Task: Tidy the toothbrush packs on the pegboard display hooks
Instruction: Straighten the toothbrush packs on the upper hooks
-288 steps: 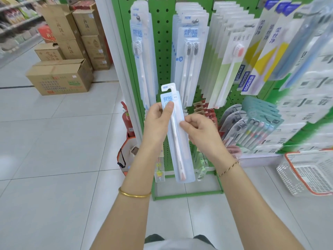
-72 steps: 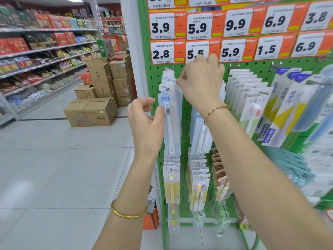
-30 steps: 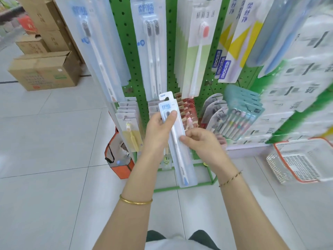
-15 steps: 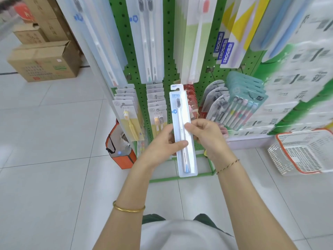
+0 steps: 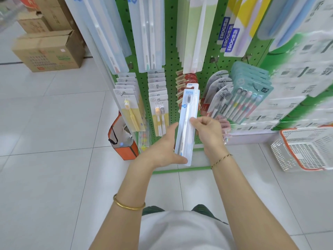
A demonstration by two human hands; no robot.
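The left grip (image 5: 162, 150) pinched the foot of the toothbrush pack (image 5: 187, 120), thumb at the lower corner and straight fingers behind its left edge. The pack stood nearly upright, clear of the hooks, in front of the pegboard (image 5: 171, 51). The right grip (image 5: 209, 134) had curled fingers nipping the right edge at mid-length. The pack was probably light, thin, springy and slick, so it was best held by its card edges, leaving the hang hole at the top free. Half a second before, the left thumb had lain across mid-pack; it had since slid to the foot.
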